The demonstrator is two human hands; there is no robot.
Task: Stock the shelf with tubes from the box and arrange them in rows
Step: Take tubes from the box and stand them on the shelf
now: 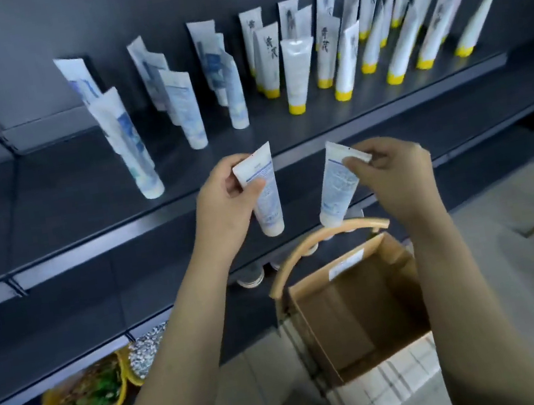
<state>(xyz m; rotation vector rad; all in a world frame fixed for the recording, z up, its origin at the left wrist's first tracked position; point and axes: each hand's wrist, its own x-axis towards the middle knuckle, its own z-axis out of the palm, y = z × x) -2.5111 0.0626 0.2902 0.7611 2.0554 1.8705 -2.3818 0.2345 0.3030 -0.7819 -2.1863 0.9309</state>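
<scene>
Shelf (68, 204): standing tubes (184, 109) | left fingers (254, 187) pinch tube (268, 205) | right fingers (358, 165) pinch second tube (336, 188) | box (316, 333) below

Both bare forearms reach forward and up from the lower edge, roughly side by side. The left grip (224, 205) is raised with its back to the camera, thumb and fingers curled round the upper part of a tube (268, 202). The right grip (393, 176), level with it and not touching it, pinches the flat top end of a second tube (336, 188) between curled fingertips and thumb
</scene>
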